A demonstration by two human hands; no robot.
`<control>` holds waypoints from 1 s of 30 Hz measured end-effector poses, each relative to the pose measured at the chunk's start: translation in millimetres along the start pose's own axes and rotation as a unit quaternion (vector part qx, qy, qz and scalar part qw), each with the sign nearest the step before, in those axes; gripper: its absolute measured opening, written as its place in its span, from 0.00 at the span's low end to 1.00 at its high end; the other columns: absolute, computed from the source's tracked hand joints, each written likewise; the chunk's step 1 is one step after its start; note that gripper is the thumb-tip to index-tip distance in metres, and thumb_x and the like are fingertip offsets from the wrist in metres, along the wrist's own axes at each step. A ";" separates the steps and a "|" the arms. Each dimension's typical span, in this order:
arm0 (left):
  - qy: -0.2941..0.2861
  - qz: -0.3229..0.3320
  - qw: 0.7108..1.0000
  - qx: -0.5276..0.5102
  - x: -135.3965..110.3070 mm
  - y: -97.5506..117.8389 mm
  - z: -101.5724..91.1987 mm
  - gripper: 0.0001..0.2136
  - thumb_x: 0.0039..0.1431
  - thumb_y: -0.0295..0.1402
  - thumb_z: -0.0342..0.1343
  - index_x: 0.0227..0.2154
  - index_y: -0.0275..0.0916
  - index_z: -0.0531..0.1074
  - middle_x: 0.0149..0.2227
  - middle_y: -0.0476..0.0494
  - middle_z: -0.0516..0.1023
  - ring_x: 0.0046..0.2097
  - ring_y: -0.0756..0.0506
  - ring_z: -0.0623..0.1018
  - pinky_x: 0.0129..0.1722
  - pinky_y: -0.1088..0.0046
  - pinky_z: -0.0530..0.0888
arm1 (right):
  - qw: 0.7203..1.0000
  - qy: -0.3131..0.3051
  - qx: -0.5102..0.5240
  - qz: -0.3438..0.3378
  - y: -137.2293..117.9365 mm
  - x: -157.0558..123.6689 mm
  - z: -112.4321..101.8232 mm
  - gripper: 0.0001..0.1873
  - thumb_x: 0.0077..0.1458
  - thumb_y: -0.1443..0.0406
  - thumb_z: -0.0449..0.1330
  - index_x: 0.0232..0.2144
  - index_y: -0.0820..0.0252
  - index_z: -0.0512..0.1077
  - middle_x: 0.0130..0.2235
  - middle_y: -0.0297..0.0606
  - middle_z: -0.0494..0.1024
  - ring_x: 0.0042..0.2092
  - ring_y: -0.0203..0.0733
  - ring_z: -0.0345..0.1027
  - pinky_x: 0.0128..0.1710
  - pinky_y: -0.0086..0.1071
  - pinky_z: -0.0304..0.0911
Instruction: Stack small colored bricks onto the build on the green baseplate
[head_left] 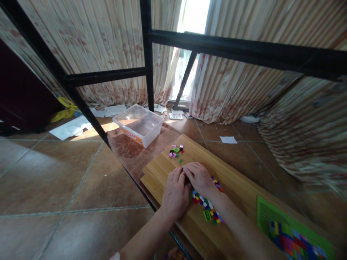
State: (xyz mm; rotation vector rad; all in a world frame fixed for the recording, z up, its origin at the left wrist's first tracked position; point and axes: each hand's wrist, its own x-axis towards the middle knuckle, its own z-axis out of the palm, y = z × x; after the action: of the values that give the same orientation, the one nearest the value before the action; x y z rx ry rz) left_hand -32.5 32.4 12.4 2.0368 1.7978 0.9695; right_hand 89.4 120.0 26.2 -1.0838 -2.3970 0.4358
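My left hand (176, 195) and my right hand (200, 177) meet over the wooden board (157, 169). Their fingers are bent and pressed together at the tips. Whatever they pinch is small and hidden behind the fingers. A multicoloured heap of small toy bricks (207, 205) lies under and beside my right wrist, partly covered by it. Among it is a larger lime green piece (207, 215). Just beyond my fingertips sits a smaller group of pink, black, green and red bricks (176, 150).
A green studded baseplate (264, 207), partly covered with coloured bricks, lies at the lower right. A clear plastic box (151, 133) stands beyond the board on a brown patterned surface (121, 144). Black metal bars (148, 54) rise behind. Papers (70, 128) lie on the tiled floor.
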 end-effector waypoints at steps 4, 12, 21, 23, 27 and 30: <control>-0.024 0.021 0.998 -0.054 -5.5 5.0 -1.8 0.18 0.61 0.29 0.51 0.54 0.37 0.65 0.59 0.34 0.67 0.61 0.38 0.66 0.60 0.51 0.66 | 0.997 0.027 -0.048 0.056 4.0 19.1 -4.9 0.17 0.65 0.62 0.46 0.40 0.56 0.75 0.41 0.42 0.78 0.45 0.45 0.68 0.48 0.39 0.62; 0.041 0.026 0.999 0.019 42.0 -15.9 -3.6 0.19 0.63 0.29 0.46 0.57 0.35 0.61 0.60 0.32 0.65 0.64 0.38 0.63 0.61 0.50 0.65 | 0.993 0.030 -0.076 0.084 13.2 52.4 15.7 0.14 0.63 0.64 0.50 0.43 0.57 0.75 0.41 0.46 0.74 0.45 0.48 0.64 0.46 0.40 0.60; 0.019 0.057 0.993 0.098 55.3 -22.1 6.3 0.17 0.64 0.30 0.45 0.54 0.31 0.63 0.55 0.31 0.70 0.59 0.38 0.68 0.59 0.54 0.66 | 0.994 0.029 -0.046 0.092 13.0 7.2 -3.1 0.16 0.64 0.64 0.49 0.31 0.57 0.75 0.38 0.41 0.75 0.42 0.44 0.67 0.46 0.37 0.62; 0.018 0.065 0.993 0.095 54.9 -21.0 7.3 0.16 0.64 0.30 0.45 0.53 0.32 0.64 0.53 0.32 0.72 0.57 0.38 0.70 0.58 0.55 0.67 | 0.993 0.042 -0.024 0.104 12.6 -2.3 -9.1 0.17 0.64 0.63 0.49 0.29 0.57 0.75 0.38 0.40 0.76 0.42 0.43 0.68 0.45 0.37 0.63; 0.016 0.085 0.994 0.069 52.1 -17.6 4.3 0.15 0.65 0.29 0.44 0.52 0.33 0.65 0.48 0.36 0.74 0.52 0.40 0.73 0.55 0.58 0.69 | 0.985 0.100 0.049 0.133 7.3 -20.8 -27.1 0.17 0.64 0.59 0.49 0.32 0.57 0.75 0.39 0.40 0.77 0.42 0.43 0.70 0.46 0.37 0.65; 0.019 0.085 0.996 0.033 47.8 -16.5 -0.5 0.14 0.66 0.30 0.43 0.51 0.35 0.65 0.48 0.37 0.75 0.51 0.42 0.73 0.53 0.59 0.71 | 0.974 0.139 0.069 0.166 -0.6 -45.6 -41.7 0.17 0.65 0.58 0.48 0.34 0.57 0.75 0.40 0.41 0.76 0.44 0.43 0.70 0.46 0.37 0.65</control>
State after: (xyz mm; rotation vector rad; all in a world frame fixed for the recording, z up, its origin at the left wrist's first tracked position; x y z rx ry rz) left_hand -45.0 81.1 17.7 2.2573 1.7182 1.0132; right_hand 137.8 88.6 48.5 -1.3854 -1.9199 0.5146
